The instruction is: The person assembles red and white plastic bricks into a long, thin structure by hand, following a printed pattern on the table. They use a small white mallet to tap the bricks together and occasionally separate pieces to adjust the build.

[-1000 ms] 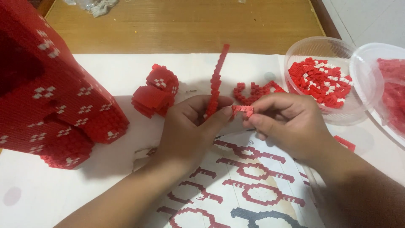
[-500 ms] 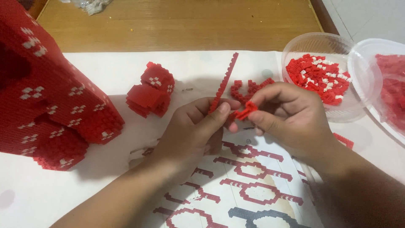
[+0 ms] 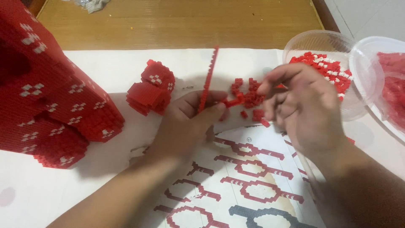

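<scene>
Two hands mid-table, head view only. Left hand [image 3: 190, 122] pinching thin red strip [image 3: 208, 80] between thumb and fingers, strip upright and leaning slightly right, likely held that way to keep its studded edge exposed for adding pieces; short red bit jutting right from the pinch. Right hand [image 3: 301, 107] just right of it, fingers loosely curled, tips over loose bricks [image 3: 249, 95]; possibly a tiny piece at the fingertips, cannot tell. Loose bricks scattered just past the strip, within easy reach. Pattern sheet [image 3: 249, 177] flat under both wrists, printed red loop outlines, placed near for reference probably. Far right: clear bowl [image 3: 320, 42] of red and white bricks, thin glossy plastic; second bowl [image 3: 375, 50] overlapping its right rim, pinkish-red contents. Small block [image 3: 152, 86] left of strip, lumpy, studded, few white dots. Big model [image 3: 46, 97] at far left, stepped pixel surface, red with white flecks. White cloth [image 3: 105, 67] over wood table [image 3: 181, 21].
</scene>
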